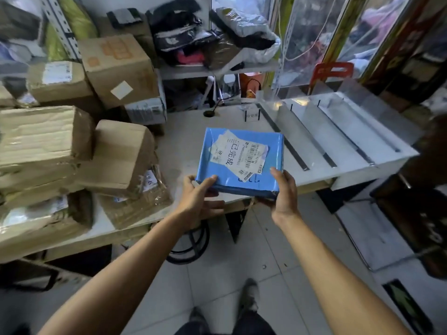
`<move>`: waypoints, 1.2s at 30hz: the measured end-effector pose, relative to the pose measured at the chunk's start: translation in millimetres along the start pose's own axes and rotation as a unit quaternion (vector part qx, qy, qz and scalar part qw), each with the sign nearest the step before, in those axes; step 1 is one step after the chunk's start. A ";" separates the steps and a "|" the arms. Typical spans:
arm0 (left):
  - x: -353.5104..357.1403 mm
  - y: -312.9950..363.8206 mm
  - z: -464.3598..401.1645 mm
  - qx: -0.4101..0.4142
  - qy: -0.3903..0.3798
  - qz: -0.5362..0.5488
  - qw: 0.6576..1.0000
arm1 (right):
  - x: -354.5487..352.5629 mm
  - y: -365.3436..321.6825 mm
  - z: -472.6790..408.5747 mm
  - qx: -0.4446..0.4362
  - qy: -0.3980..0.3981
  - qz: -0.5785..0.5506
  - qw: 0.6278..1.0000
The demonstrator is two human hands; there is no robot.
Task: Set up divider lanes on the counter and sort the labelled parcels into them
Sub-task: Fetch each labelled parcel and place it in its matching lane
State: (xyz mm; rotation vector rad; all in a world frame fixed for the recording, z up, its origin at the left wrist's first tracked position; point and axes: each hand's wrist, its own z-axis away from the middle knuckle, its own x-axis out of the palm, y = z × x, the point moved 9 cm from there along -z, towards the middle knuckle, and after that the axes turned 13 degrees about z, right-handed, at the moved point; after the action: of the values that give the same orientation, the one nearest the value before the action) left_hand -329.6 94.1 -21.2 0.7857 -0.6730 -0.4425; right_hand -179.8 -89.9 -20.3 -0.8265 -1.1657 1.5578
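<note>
A person holds a flat blue parcel (242,163) with both hands over the near edge of a pale counter (183,151) at the centre of the frame. The left hand (200,201) grips the parcel's lower left corner, thumb lying on its top face and fingers curled beneath, while the right hand (285,192) clasps the lower right corner in like fashion. A crumpled white shipping label (238,155) bearing large printed characters and barcodes is stuck on the parcel's upper face, turned slantwise to the camera. To the right of the parcel, in the centre right of the frame, clear divider panels (312,122) stand on dark base strips on the counter, forming parallel lanes that run toward the upper right; the lanes hold nothing that can be made out. A small upright sign card (252,114) stands on the counter just behind the parcel, near the head of the first lane. Brown cardboard boxes (72,146), several with white labels, are stacked across the left of the frame, and dark plastic mailing bags (193,32) are heaped on a shelf at the upper centre. Tiled floor (217,274) and the person's shoes show along the bottom edge.
</note>
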 end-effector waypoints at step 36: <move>461.5 -103.8 -161.5 0.018 -0.212 -0.113 0.971 | -365.2 -131.5 -261.0 0.003 -0.011 0.043 0.999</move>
State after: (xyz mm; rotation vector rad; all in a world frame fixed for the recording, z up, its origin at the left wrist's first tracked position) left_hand 97.6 -165.0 -7.3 0.8134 -0.9952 -0.8214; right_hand 201.5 -358.9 11.8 -0.8679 -1.1534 1.6441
